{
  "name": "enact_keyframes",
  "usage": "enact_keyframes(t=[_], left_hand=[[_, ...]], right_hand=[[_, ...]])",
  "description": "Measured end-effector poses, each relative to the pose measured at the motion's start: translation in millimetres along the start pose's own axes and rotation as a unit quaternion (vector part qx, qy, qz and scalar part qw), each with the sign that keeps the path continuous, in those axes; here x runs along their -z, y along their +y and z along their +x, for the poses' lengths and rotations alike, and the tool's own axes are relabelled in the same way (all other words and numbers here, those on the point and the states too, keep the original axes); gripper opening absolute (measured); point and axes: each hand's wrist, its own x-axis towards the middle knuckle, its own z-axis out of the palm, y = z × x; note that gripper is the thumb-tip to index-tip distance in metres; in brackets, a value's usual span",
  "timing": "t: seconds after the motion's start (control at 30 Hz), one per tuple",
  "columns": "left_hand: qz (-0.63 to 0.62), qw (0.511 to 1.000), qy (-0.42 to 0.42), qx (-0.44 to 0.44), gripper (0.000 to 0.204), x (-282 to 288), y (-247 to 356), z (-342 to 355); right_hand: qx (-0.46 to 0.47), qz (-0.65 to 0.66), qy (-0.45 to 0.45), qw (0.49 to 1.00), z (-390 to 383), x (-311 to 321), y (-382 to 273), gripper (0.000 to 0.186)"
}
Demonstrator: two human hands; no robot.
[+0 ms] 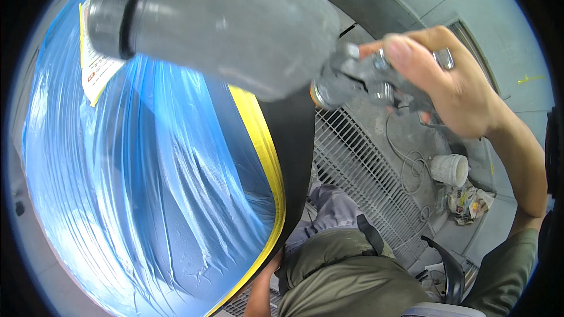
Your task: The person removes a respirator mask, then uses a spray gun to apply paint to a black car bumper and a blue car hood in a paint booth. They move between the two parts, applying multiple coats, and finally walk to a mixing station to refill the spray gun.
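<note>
My right hand (455, 82) is wrapped round the handle of a metal spray gun (376, 82), raised high in the view. A large grey translucent paint cup (235, 23) with a dark lid is attached to it and points to the left, close to the camera. Below the cup lies a curved panel covered in blue plastic masking film (147, 199). Yellow masking tape (267, 158) edges the film, beside a bare black strip (294, 152). My left forearm (258, 296) shows low beside the panel's edge; the fingers of that hand are hidden.
A floor grate (364, 170) runs beside the panel. To the right stand a white bucket (449, 170), crumpled paper (470, 204) and a loose hose (405, 161) on the floor. A curved black part (449, 270) is at the lower right. A pale wall (517, 41) rises on the right.
</note>
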Motion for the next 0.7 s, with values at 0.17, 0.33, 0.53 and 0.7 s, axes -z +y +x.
enact_keyframes(t=[0.17, 0.33, 0.53, 0.7], left_hand=[[0.015, 0.999, 0.03, -0.004, 0.046, 4.1, 10.3, -7.4], [0.036, 0.999, 0.02, 0.013, 0.047, -3.9, -3.7, -8.4], [0.068, 0.997, 0.025, -0.013, 0.048, -8.7, -14.8, -4.6], [0.103, 0.995, -0.002, 0.014, 0.047, -9.3, -13.8, -6.1]], right_hand=[[0.034, -0.009, 0.068, 0.997, 24.0, 0.1, 1.9, 0.06], [0.003, 0.039, -0.041, 0.998, 12.4, 11.0, -1.8, 0.063], [0.078, -0.031, -0.035, 0.996, 9.2, -7.9, -7.7, 0.061], [0.056, -0.004, -0.003, 0.998, 23.5, -10.2, -8.7, 0.063]])
